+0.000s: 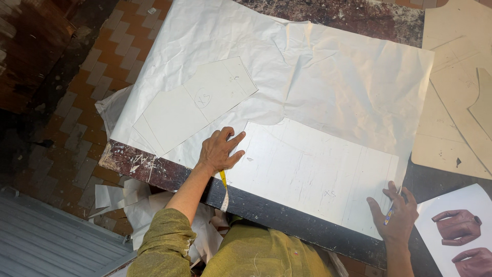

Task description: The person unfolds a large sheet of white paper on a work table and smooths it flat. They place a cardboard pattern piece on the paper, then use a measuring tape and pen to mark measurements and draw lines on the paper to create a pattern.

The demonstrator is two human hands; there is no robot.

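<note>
On the worktop: a dark, scratched worktop (pixel 266 210) with white paint marks carries a large creased sheet of white paper (pixel 328 72), which covers most of it.
Pattern piece, near: a long rectangular white pattern piece (pixel 312 172) lies flat on the sheet, close to the front edge, between the two hands.
Pattern piece, far: a second white pattern piece (pixel 197 107) with an angled end lies to the left, higher on the sheet, apart from the first one.
Left hand: the left hand (pixel 219 150) presses flat on the left end of the near piece, its fingers spread apart.
Right hand: the right hand (pixel 396 215) rests at the right lower corner of the same piece; its fingers are closed loosely around a pen (pixel 390 213).
Tape: a yellow measuring tape (pixel 224 190) hangs over the front edge below the left hand.
Right side: beige cardboard patterns (pixel 456 102) lie there, and a printed sheet with brown jacket pictures (pixel 458 231).
Room: the floor (pixel 92 77) has orange and grey tiles; paper scraps (pixel 115 197) lie under the worktop edge.
</note>
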